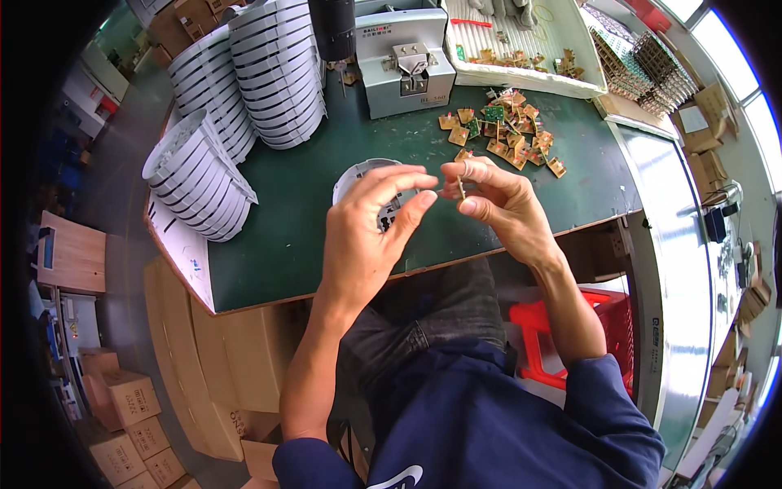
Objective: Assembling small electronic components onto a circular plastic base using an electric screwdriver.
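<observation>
Between the thumb and fingers of my right hand [509,200] a small circuit board [462,189] is pinched, seen nearly edge-on. My left hand [362,224] reaches close to it from the other side, its fingers stretched out and thumb apart, with nothing visible in it. Under that hand lies a round light-grey plastic housing [349,177], largely covered by the fingers; some black parts show inside it. Beyond my right hand spreads a loose pile of small tan and green circuit boards [513,134] on the green tabletop [281,265].
Tall stacks of grey plastic housings [277,77] rise at the left. A grey machine [407,65] stands at the back, beside a dark cylinder [331,28]. The white tray [529,77] at the back right holds more boards. A red stool [538,338] is below the table's right side.
</observation>
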Demonstrator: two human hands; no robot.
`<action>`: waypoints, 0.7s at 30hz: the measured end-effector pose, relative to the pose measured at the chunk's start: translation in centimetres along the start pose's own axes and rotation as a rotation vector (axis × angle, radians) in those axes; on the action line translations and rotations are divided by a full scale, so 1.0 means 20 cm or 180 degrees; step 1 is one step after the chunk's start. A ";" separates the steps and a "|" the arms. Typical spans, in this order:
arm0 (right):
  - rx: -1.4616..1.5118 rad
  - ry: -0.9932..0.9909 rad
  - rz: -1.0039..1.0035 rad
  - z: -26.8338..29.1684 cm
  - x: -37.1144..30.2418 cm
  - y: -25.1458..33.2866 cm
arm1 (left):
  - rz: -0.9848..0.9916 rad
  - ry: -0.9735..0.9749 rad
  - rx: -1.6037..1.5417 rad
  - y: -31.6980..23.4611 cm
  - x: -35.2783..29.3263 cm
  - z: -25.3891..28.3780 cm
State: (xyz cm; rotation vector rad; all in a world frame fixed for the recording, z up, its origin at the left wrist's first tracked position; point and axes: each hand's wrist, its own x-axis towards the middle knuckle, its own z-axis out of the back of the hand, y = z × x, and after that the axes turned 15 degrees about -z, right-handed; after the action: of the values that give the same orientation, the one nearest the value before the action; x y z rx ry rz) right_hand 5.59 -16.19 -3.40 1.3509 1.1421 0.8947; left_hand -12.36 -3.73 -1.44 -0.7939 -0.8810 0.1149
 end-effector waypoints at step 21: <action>-0.0048 -0.0031 0.0378 -0.07 -0.02 -0.09 | -0.0581 0.0032 0.0457 0.00 -0.06 0.03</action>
State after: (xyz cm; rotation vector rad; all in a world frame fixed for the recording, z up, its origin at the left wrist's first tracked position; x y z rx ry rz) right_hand 3.83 -16.25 -5.00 1.4208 1.0543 0.9790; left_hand -13.48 -3.90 -1.95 -0.5771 -0.9209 0.0132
